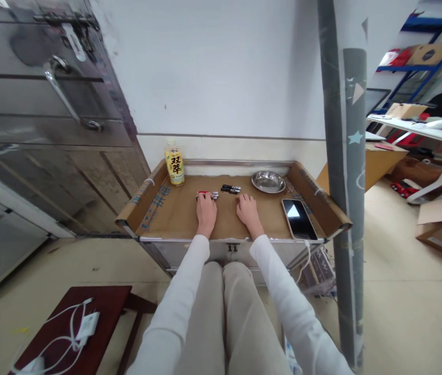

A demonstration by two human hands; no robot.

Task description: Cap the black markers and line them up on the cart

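Brown cardboard lines the top of a low steel desk, its flaps turned up along the left, right and back edges to form a shallow tray against a white wall. A stainless cabinet with a long handle stands to the left, a grey patterned roll leans upright at the desk's right front corner, and shelving with cartons fills the far right of the room. On the floor at the lower left sits a dark red stool carrying a white charger and cable. The middle of the cardboard is bare between the hands and the front edge, while the raised flaps close off the sides. The left hand lies palm down, its fingers extended and holding nothing, the tips touching or just short of a small cluster of red and silver batteries; which, I cannot tell. The right hand also lies flat with fingers spread and empty, just short of a second cluster of black batteries lying side by side. A yellow drink bottle stands upright at the back left, a metal bowl sits at the back right, and a phone lies face up near the right flap.
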